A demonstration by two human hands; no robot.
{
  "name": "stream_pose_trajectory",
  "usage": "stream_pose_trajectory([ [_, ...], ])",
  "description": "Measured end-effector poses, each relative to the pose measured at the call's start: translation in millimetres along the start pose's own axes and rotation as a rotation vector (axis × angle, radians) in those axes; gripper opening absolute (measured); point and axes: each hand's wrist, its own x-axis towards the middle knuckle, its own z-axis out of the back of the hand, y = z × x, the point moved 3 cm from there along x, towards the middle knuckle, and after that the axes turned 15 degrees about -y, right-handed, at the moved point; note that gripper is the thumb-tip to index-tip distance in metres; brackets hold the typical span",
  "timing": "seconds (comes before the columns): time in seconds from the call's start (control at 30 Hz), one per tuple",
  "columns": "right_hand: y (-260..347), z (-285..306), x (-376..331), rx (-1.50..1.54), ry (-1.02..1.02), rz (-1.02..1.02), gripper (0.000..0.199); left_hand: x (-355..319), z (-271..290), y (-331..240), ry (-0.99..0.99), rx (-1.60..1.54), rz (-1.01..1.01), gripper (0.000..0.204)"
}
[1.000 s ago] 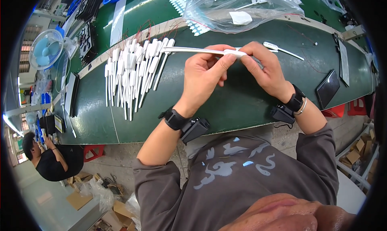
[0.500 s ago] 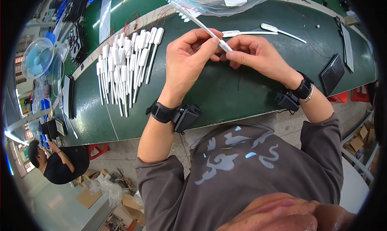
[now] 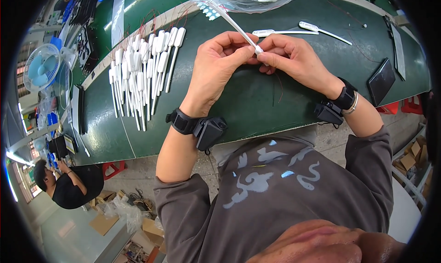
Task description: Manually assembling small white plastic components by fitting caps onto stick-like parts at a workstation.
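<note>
Both hands meet over the green table, working on one white plastic stick (image 3: 234, 26) with a long thin stem. My left hand (image 3: 223, 65) is closed, pinching the stick near its lower end. Thumb and fingers of my right hand (image 3: 291, 56) pinch its very end, where fingertips partly hide its shape. The stem slants up and left, its far tip over a clear plastic bag (image 3: 271, 3). Thin dark and red wires (image 3: 280, 84) hang below my right fingers. Just beyond my hands lie two similar sticks with wider handles, one nearer (image 3: 285, 33) and one farther right (image 3: 321, 32).
Many white sticks with red wires lie in a pile (image 3: 142, 70) on the left. A black flat device (image 3: 381, 81) rests at the right edge. A fan (image 3: 42, 66) stands far left, and a co-worker (image 3: 69, 185) sits at lower left.
The stick has shifted slightly right and its held end shows differently between my fingers. My left hand has moved a little right. Red wire now shows below my right hand.
</note>
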Motion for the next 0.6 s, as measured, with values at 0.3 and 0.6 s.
stream_pose_trajectory([
  [0.3, -3.0, 1.2, 0.6, -0.075, -0.005, 0.051, 0.017, 1.5, 3.7, -1.3, 0.026, 0.141, -0.023, 0.019],
  [0.6, -1.4, 0.8, 0.6, -0.127, -0.004, 0.076, 0.018, -0.1, 1.9, -0.6, 0.011, 0.225, -0.095, 0.019],
])
